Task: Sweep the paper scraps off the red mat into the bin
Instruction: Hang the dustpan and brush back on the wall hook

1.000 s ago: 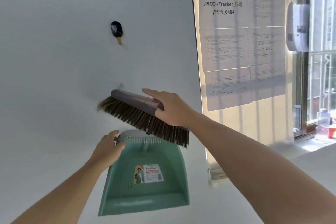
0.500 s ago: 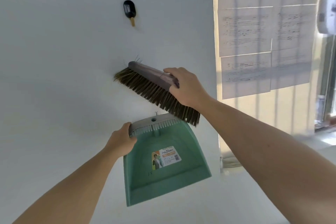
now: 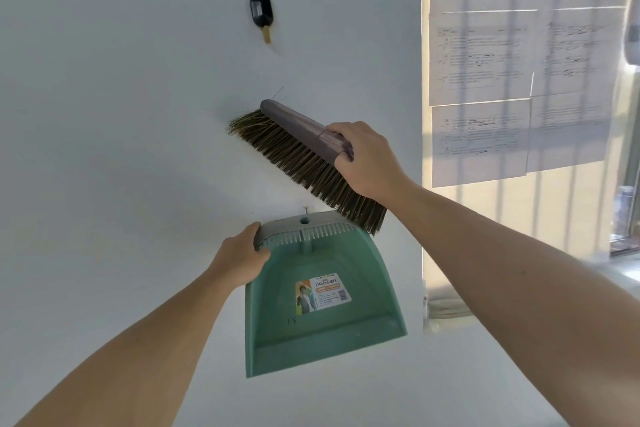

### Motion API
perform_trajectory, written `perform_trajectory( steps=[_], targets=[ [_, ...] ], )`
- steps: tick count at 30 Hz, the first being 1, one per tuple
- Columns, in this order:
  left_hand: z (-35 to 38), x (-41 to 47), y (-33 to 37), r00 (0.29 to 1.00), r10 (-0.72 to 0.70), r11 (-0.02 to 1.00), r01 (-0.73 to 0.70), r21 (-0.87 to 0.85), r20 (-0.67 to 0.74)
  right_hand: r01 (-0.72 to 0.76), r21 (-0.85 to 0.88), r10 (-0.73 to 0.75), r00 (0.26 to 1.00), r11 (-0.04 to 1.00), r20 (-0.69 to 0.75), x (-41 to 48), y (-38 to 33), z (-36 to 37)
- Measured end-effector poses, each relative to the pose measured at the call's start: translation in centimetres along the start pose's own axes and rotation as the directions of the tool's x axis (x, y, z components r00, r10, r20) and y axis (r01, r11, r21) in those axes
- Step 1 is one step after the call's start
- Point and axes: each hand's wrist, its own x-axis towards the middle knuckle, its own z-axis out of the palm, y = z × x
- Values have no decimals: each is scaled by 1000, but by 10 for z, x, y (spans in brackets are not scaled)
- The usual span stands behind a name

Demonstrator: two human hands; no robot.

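- Right hand (image 3: 367, 163): fingers curled over the grey back of the brush (image 3: 298, 146), gripping it near its right end. The forearm enters from the lower right.
- Brush: held up in front of the white wall (image 3: 104, 114) and tilted, with the left end higher and the right end lower. The brown bristles (image 3: 311, 173) point down and to the left. The tips at the left end lie close to the wall; whether they touch it cannot be told.
- Left hand (image 3: 242, 262): fingers wrapped round the left corner of the dustpan's grey rim (image 3: 294, 224), the thumb on the near face. The forearm enters from the lower left.
- Dustpan (image 3: 322, 329): green, held upright against the wall just below the brush, with its open mouth at the bottom and the toothed grey rim at the top. The lower right bristles overlap the rim's right corner. A printed label (image 3: 322, 293) sits on the near face of the pan.
- Small nail (image 3: 305, 208): in the wall just above the hole in the grey rim; whether the pan hangs on it cannot be told.
- Black hook (image 3: 262, 15): fixed to the wall well above the brush, with a pale peg at its lower end.
- Printed sheets (image 3: 485, 62): taped up to the right of the wall, crossed by shadow bars, with the heading "PICO+Tracker" at the top.
- Window (image 3: 627, 211): at the far right edge, blurred.
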Motion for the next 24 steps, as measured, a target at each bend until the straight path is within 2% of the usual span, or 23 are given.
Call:
perform_trajectory(
  steps=[5,8,13,15,17,18,20,22,24],
  targets=[
    [-3,1,2,997,-74,994,74,-85,0,-3,21,3,1000,1000,21,-2,0,-4],
    [-7,2,4,996,-87,990,88,-113,10,-16,71,15,1000,997,24,-2,0,-9],
    [-7,0,7,993,-107,983,112,-147,38,-20,58,16,998,998,61,2,-3,-12],
    [-11,0,10,981,-131,968,96,-233,-142,-23,36,19,994,999,107,5,-3,-12],
    [-20,3,12,897,-181,941,39,-336,-402,-15,28,10,988,999,155,7,-3,-11],
    [-27,5,14,851,-194,927,-4,-374,-488,-9,31,3,984,999,180,8,-3,-10],
    [-43,10,15,798,-97,946,-111,-303,-595,0,41,-9,974,999,227,9,-3,-9],
    [-59,13,19,758,163,972,-232,-27,-632,14,36,-23,963,999,268,12,-5,-7],
    [-71,16,22,717,441,897,-326,299,-539,37,27,-44,952,999,302,15,-8,-5]
  ],
)
